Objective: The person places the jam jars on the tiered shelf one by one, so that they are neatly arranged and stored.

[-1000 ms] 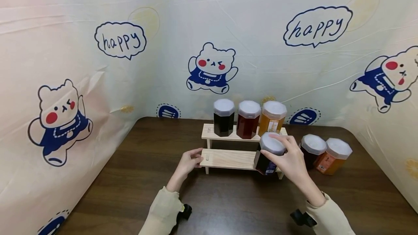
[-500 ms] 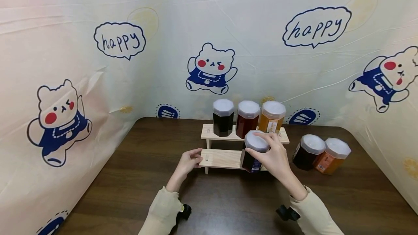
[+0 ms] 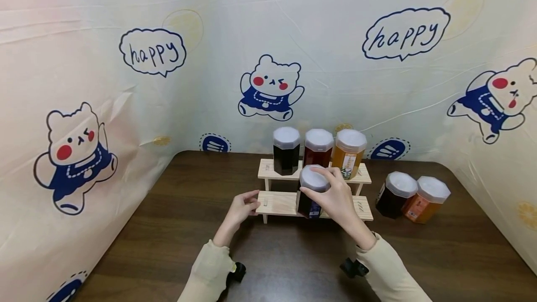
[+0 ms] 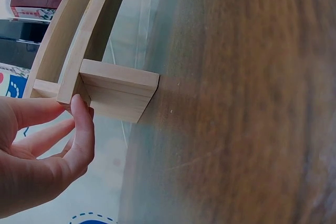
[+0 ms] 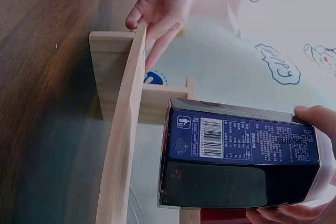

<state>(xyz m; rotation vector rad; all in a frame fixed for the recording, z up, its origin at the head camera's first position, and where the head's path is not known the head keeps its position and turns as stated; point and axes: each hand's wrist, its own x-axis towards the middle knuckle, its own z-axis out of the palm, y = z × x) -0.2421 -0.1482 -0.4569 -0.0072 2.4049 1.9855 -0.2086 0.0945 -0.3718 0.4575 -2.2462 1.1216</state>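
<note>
The dark jar is just above the lower shelf. Its blue label has a barcode and writing too tiny to read. The right hand pinches it near the lid. The left hand pinches the shelf's left end. The cloth says "happy".

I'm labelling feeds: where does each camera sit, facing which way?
Head: worn on head, looking forward-down at the tiered wooden rack; left hand, right hand, sleeves show.
Left wrist: on that wrist, facing the rack's end; left hand shows.
Right wrist: on that wrist, facing the blue-labelled jar; both hands show.
Head and right wrist share the jar.
</note>
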